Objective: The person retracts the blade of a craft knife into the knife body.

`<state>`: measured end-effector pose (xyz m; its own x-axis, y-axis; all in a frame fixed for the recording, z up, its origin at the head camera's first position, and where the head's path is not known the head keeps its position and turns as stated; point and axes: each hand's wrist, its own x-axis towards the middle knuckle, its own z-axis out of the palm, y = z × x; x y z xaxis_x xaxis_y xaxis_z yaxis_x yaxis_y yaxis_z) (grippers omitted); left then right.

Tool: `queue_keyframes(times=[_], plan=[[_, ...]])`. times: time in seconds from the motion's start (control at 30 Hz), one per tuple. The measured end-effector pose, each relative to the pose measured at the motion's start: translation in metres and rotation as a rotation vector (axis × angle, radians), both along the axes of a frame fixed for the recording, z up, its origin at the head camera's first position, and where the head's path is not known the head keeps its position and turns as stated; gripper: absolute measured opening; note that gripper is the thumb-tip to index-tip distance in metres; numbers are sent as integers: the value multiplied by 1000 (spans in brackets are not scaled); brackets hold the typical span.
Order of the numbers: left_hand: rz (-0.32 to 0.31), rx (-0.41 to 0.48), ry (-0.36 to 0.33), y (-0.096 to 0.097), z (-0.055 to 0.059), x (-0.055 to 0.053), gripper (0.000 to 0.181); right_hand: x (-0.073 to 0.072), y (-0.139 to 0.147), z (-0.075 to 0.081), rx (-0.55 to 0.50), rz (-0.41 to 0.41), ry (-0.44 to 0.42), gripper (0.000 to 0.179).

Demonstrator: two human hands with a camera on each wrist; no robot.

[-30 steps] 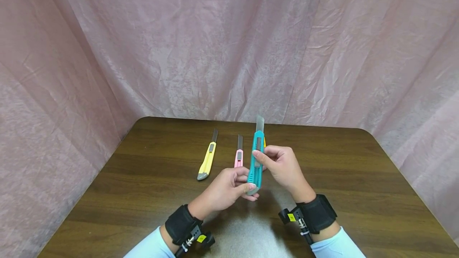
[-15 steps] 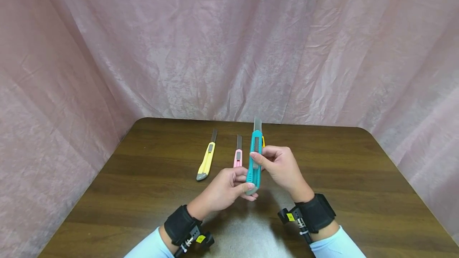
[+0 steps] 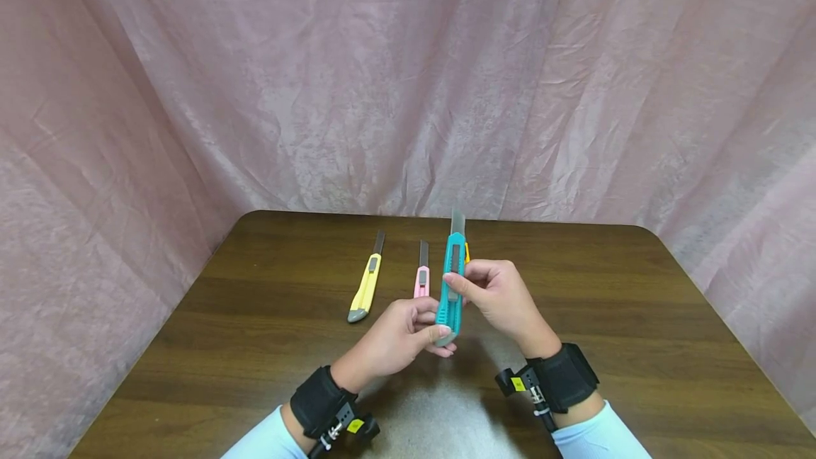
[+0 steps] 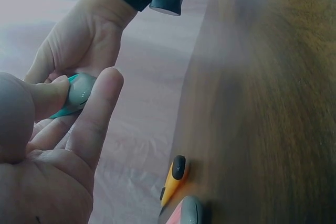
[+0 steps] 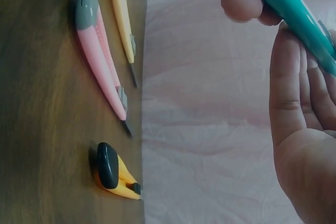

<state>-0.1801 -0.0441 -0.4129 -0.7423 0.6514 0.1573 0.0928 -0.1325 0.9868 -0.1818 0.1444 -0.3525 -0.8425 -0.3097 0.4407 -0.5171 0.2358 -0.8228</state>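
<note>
A teal utility knife (image 3: 450, 303) with a grey end cap is held above the table, its wide blade extended and pointing away. My left hand (image 3: 400, 337) pinches the knife's grey end between thumb and fingers. Higher up the body, my right hand (image 3: 506, 297) grips it, the thumb lying by the slider and the fingers behind. In the right wrist view the teal knife (image 5: 294, 11) spans both hands. Just beyond them a pink utility knife (image 3: 422, 280) lies on the table, its lower part hidden by my left hand in the head view.
A yellow utility knife (image 3: 366, 289) with its blade out lies at the left on the brown wooden table (image 3: 637, 317). An orange utility knife with a black end (image 5: 108, 166) lies right of the pink one. A pink curtain (image 3: 408, 76) hangs behind the table.
The teal knife and both hands shift very slightly left in the head view, along with the table things. Both grips stay the same, and the blade stays out.
</note>
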Motion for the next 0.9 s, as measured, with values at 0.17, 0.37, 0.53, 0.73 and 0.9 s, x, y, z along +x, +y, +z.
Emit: queue_keyframes(times=[0.17, 0.37, 0.53, 0.73, 0.9], plan=[[2, 2, 10, 1, -1, -1, 22, 0, 0, -1, -12, 3, -2, 9], [3, -8, 1, 1, 0, -1, 23, 1, 0, 1, 7, -10, -66, 12], [-1, -20, -2, 0, 1, -1, 24, 1, 1, 0, 24, 10, -29, 13], [-4, -22, 21, 0, 2, -1, 22, 0, 2, -3, 4, 35, 4, 11], [-8, -20, 40, -1, 2, -2, 22, 0, 2, -3, -23, 44, -3, 11]])
